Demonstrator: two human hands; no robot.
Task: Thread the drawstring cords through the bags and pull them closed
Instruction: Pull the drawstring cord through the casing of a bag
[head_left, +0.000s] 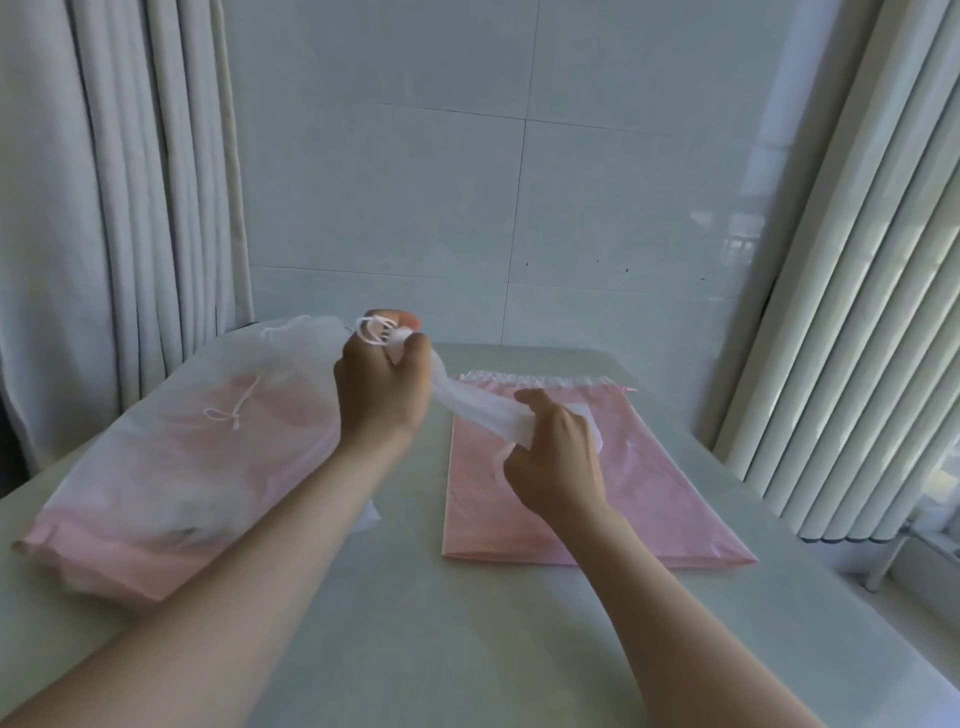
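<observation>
Two bare hands hold one white drawstring bag (467, 408) above the table (415, 623), stretched into a narrow, bunched band between them. The left hand (382, 384) has its fingers curled tight round the bag's gathered mouth; the right hand (553, 462) is curled round the other end, lower and nearer the person. Just above the left hand's knuckles, loops of white cord (370, 332) stick out of the fist; how many loops there are cannot be told.

Directly beneath the right hand's grip lies one pink drawstring bag (649, 499), flat on the table, its ruffled top edge on the far side of the held bag and one pink cord end (630, 388) poking out at that edge's right corner. Left of the left hand's grip sits one stack of bags (171, 467), a translucent white bag on top with pink showing through and under it; the number in the stack cannot be counted. One knotted cord (231, 415) lies on that stack, well apart from the hands.

Two sets of pale curtains hang, one behind the stack (104, 208) and one beyond the pink bag (857, 260); a tiled wall (467, 182) stands between them.
</observation>
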